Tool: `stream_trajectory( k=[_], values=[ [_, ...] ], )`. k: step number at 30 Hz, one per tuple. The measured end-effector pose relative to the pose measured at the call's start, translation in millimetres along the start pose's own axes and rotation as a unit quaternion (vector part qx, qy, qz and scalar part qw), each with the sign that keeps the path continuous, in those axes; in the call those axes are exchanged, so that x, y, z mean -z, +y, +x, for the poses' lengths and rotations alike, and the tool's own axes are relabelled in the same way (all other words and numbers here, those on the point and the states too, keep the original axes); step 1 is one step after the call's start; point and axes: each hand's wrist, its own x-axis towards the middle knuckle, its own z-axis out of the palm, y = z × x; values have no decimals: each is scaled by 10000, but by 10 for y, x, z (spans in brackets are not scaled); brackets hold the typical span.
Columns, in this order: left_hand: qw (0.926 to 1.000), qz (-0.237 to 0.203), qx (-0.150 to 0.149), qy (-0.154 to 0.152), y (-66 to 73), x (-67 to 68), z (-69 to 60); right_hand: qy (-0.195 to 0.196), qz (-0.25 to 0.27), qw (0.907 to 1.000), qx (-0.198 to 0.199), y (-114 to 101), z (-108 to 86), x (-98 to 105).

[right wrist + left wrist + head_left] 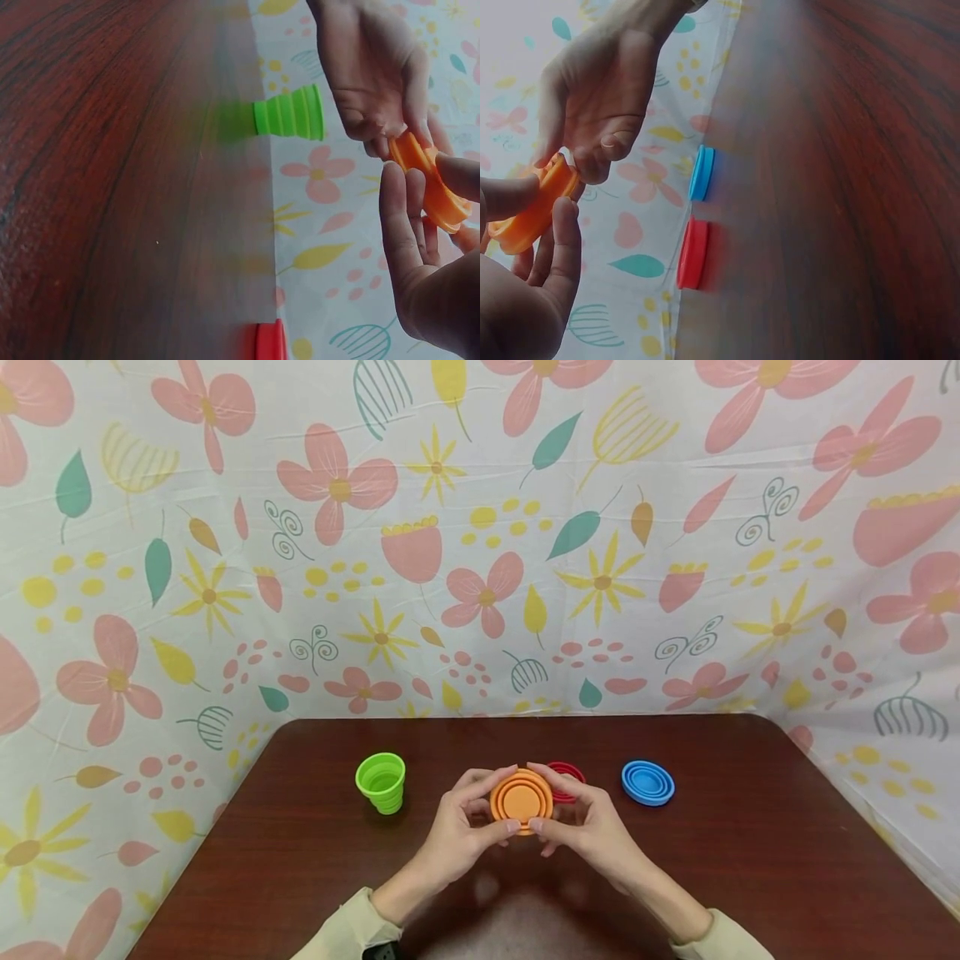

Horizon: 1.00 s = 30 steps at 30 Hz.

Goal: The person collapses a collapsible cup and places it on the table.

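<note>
Both hands hold a flattened orange collapsible cup (521,802) above the table, its ringed opening facing the head camera. My left hand (461,827) pinches its left side between thumb and fingers. On the other side my right hand (596,831) pinches the rim the same way. Behind the right fingers lies a flattened red collapsible cup (566,782), partly hidden in the head view; the left wrist view shows its side (694,253). To the left an extended green collapsible cup (381,783) stands upright. A flattened blue collapsible cup (648,782) lies to the right.
The dark brown wooden table (300,860) has rounded far corners. A white cloth (480,668) printed with flowers and leaves hangs behind it and along both sides. A black watch (381,951) shows at the left sleeve.
</note>
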Motion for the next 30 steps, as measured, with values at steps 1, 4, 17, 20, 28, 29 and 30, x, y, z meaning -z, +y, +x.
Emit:
stream_trajectory(
  k=[1, 4, 17, 20, 28, 29, 30],
  values=[
    [10000, 47, -34, 12, 6, -2, 0, 6, 5, 10000, 4, -4, 1, 0],
    [9999, 71, -106, -8, 23, -10, 1, 13, 21, 10000, 26, -15, 2, 5],
    [9962, -591, 626, -125, 62, 61, -22, -13, -157, 9996, 231, -5, -15, 38],
    [9954, -683, 665, -33, 73, 60, -16, -70, -207, 9992, 343, 13, -15, 39],
    [9960, -741, 448, 211, 76, 42, 10, 2, -313, 9987, 400, 13, -21, 49],
    [9959, -761, 422, 244, 72, 40, 11, 27, -334, 9987, 376, 10, -22, 51],
    [9959, -772, 398, 264, 69, 39, 10, 51, -352, 9987, 356, 6, -21, 53]
  ],
)
